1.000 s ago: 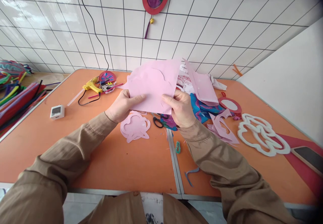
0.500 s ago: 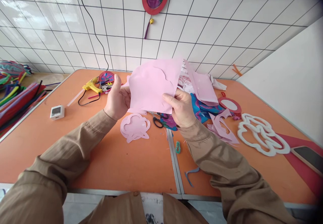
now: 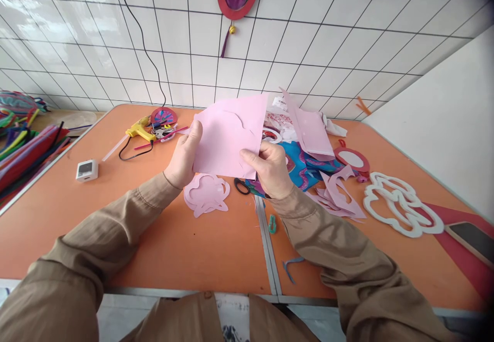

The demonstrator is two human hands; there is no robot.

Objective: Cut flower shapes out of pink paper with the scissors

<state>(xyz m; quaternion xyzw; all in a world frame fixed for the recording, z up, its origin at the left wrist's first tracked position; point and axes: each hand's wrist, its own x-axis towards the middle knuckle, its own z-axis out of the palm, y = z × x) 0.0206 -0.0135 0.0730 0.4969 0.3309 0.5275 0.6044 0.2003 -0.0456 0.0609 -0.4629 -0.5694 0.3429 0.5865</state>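
A pink sheet (image 3: 227, 141) with a curved cut line in its upper part is held up above the orange table. My left hand (image 3: 185, 151) is closed on its left edge, thumb in front and fingers hidden behind. My right hand (image 3: 272, 169) pinches the lower right corner between thumb and fingers. Just below the sheet lie pink cut-out shapes (image 3: 207, 195), stacked flat. Scissors show one black handle loop (image 3: 242, 186) under the sheet; the rest is covered. Patterned blue cloth (image 3: 304, 164) lies behind my right hand.
Left on the table (image 3: 162, 249) are a yellow glue gun (image 3: 141, 130) with its cord and a small white device (image 3: 87, 170). To the right lie pink scraps (image 3: 341, 193), white cloud-shaped frames (image 3: 403, 205) and a phone (image 3: 473, 239). A green clip (image 3: 272, 224) sits near the metal seam.
The pink sheet has shifted slightly left and tilted. My left hand, earlier with its thumb raised off the sheet, has closed on the left edge. My right hand moved a little left, still pinching.
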